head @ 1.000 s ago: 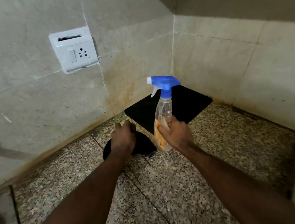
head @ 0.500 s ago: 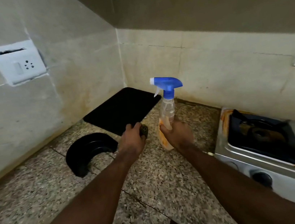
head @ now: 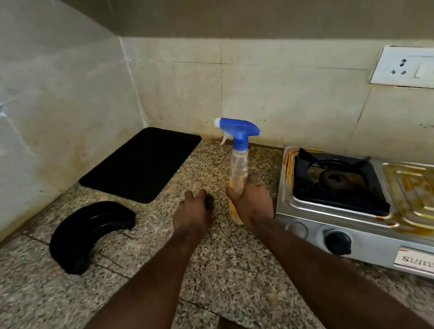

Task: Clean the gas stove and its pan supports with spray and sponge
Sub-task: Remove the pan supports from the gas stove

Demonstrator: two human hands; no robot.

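My right hand [head: 251, 201] grips a clear spray bottle [head: 238, 167] with a blue trigger head, held upright above the granite counter. Just left of it, my left hand [head: 192, 215] is curled round a small dark sponge [head: 209, 201], of which only an edge shows. The steel gas stove [head: 359, 233] stands at the right, stained orange on top, with a black pan support [head: 334, 175] over its left burner. Part of a second black support shows at the right edge.
A black rectangular mat [head: 140, 164] lies in the corner of the counter. A black curved tray piece [head: 88, 232] rests at the left. Wall sockets [head: 417, 68] sit above the stove and at the far left. The counter's front edge runs near the bottom.
My view has swung right, bringing the stove into sight. Both hands moved with it, away from the black curved piece, still holding the sponge and the bottle.
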